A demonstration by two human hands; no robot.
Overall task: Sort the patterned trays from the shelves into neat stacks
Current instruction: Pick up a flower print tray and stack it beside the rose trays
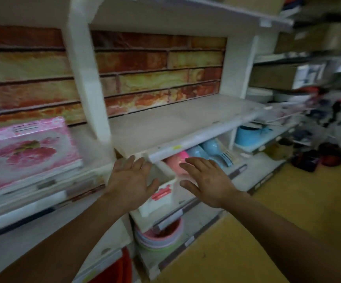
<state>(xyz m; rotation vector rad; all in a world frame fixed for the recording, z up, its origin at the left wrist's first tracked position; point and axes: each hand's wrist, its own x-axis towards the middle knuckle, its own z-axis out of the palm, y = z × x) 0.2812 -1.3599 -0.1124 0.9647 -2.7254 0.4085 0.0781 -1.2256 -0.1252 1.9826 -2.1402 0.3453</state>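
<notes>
Both hands hover in front of the white shelves, palms down, fingers spread and straight, each grip released and holding nothing. The left hand [131, 180] is just below the front edge of the middle shelf [186, 123], beside the white upright post [88, 78]; the right hand [206, 180] is over the shelf below, above a white box [161, 193] with a red label. The stack of patterned trays [26, 154], pink with a flower print, lies on the shelf at the far left, well apart from both hands, its front edge along the shelf's front edge. Behind the right hand sit a pink cup [176, 158] and blue cups [208, 148]. A brick-patterned wall [145, 74] backs the shelves. The picture is blurred.
</notes>
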